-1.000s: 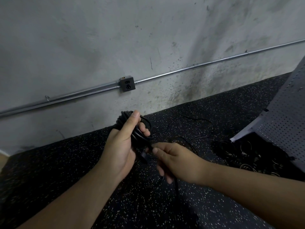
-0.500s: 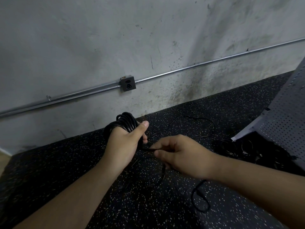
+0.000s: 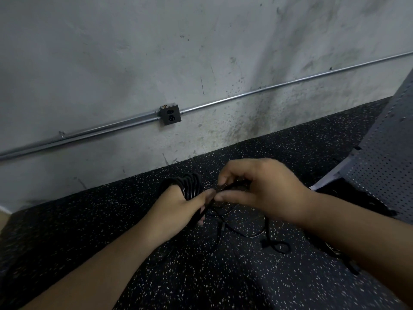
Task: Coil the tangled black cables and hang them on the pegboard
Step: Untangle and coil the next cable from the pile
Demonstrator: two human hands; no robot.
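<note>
fingers (image 3: 232, 175) of right hand (image 3: 268, 189) partly hide pinched cable (image 3: 190, 186).

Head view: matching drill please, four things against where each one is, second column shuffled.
Things:
1. coiled cable
2. loose cable tail
3. outlet box
4. pegboard

Places:
a. on the wall, along the metal conduit
b. right edge of the view
c. gripped in the left hand
d. trailing on the speckled floor

Pairs: 1-c, 2-d, 3-a, 4-b.
</note>
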